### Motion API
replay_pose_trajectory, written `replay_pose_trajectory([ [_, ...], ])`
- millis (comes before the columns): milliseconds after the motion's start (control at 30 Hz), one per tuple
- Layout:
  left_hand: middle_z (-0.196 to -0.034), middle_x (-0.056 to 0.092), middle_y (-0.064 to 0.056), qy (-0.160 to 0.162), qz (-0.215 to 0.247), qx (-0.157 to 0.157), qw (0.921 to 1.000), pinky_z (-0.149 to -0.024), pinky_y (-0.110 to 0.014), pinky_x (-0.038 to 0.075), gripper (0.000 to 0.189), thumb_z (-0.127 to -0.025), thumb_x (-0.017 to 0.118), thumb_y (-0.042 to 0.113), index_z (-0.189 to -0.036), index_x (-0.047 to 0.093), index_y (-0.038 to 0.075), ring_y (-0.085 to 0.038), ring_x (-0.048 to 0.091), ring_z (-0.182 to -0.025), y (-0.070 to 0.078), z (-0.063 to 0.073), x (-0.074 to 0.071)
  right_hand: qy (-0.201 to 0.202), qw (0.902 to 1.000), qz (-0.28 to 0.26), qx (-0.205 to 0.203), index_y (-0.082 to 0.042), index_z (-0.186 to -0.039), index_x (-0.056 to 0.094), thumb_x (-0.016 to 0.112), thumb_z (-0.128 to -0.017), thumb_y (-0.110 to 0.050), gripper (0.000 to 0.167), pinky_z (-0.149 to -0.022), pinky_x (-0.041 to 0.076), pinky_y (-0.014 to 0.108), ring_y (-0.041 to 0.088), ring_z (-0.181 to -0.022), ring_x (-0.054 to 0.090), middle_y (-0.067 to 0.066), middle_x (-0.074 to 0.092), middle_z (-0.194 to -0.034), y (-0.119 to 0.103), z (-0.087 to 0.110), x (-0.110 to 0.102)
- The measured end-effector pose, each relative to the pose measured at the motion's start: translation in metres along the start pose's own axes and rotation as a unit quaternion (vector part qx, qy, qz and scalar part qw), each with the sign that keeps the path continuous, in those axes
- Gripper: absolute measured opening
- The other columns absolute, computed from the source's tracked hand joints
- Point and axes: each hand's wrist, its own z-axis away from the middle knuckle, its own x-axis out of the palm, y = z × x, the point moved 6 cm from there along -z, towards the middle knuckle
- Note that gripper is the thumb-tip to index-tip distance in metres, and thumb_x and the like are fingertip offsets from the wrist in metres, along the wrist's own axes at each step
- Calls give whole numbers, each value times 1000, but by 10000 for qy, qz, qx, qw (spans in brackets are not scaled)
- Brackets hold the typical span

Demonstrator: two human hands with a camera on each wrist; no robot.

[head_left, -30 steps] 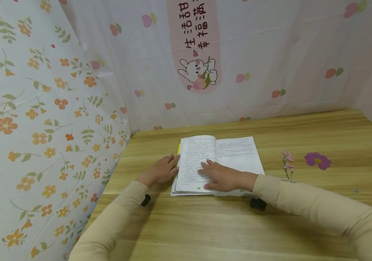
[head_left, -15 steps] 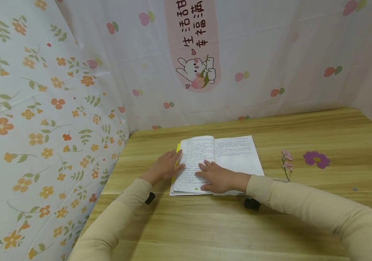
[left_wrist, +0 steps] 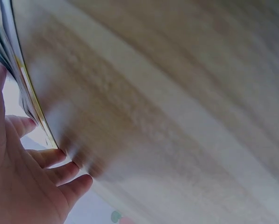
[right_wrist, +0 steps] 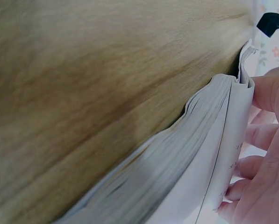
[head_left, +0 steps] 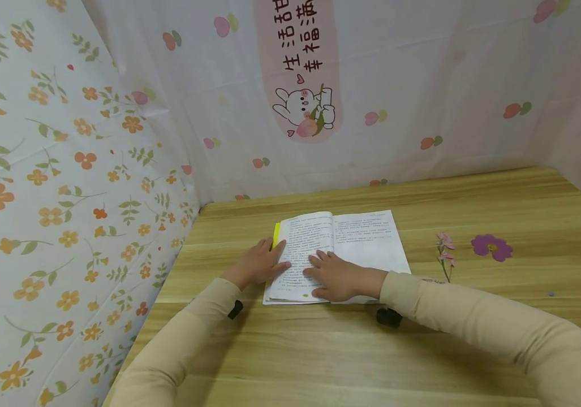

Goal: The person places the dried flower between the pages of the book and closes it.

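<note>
An open book (head_left: pixel 371 243) with printed white pages lies on the wooden table. At its left edge is my left hand (head_left: pixel 254 265), the thumb and a finger lying over the left page's margin. In the left wrist view, the other fingers of this hand (left_wrist: pixel 29 182) are spread along the book's yellow-edged side (left_wrist: pixel 32 93), fingertips near the tabletop. My right hand (head_left: pixel 338 277) rests on the left page close to the spine, fingers stretched out. The right wrist view has that hand (right_wrist: pixel 270 158) against the pages beside the thick page block (right_wrist: pixel 176 158).
Right of the book are a pink flower sprig (head_left: pixel 444 251) and a purple flower (head_left: pixel 492 247). A small bluish bit (head_left: pixel 551 293) lies farther right. Patterned cloth (head_left: pixel 392 85) hangs behind the table, and flowered cloth (head_left: pixel 66 237) hangs at the left.
My left hand has shifted slightly right, so its thumb now overlaps the left page. The right hand has slid slightly left along that page. The whole head view has drifted a little.
</note>
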Motion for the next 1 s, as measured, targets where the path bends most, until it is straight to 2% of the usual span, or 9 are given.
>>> replay_pose_trajectory([
  [267,-150,27,-26,-85,-34,-46,9999,-107,-48,33,73,-101,37,55,-156,20,10,-38,29,-137,2,2,-2,66,9998,-201,65,-8,-144,48,58,-98,-36,54,-113,16,53,40,-143,17,21,30,-153,2,2,-2],
  [567,-151,27,-27,-67,-72,-103,9999,-108,-48,32,74,-100,35,58,-157,19,12,-38,29,-138,4,3,-2,438,9978,-506,31,-4,-144,45,61,-97,-35,59,-111,23,51,38,-141,25,20,35,-151,10,8,-12],
  [767,-151,26,-27,-5,-2,-107,9999,-107,-48,33,74,-100,36,57,-156,20,12,-38,29,-138,3,3,0,758,9938,-799,160,-2,-143,46,61,-97,-32,57,-110,26,53,39,-140,28,21,36,-150,25,25,-25],
  [1000,-150,27,-26,120,-53,1,9999,-107,-47,33,73,-101,35,56,-156,21,11,-38,30,-137,3,5,0,1141,9894,-824,353,-1,-142,47,59,-98,-33,56,-107,28,57,42,-137,32,25,38,-147,55,57,-37],
])
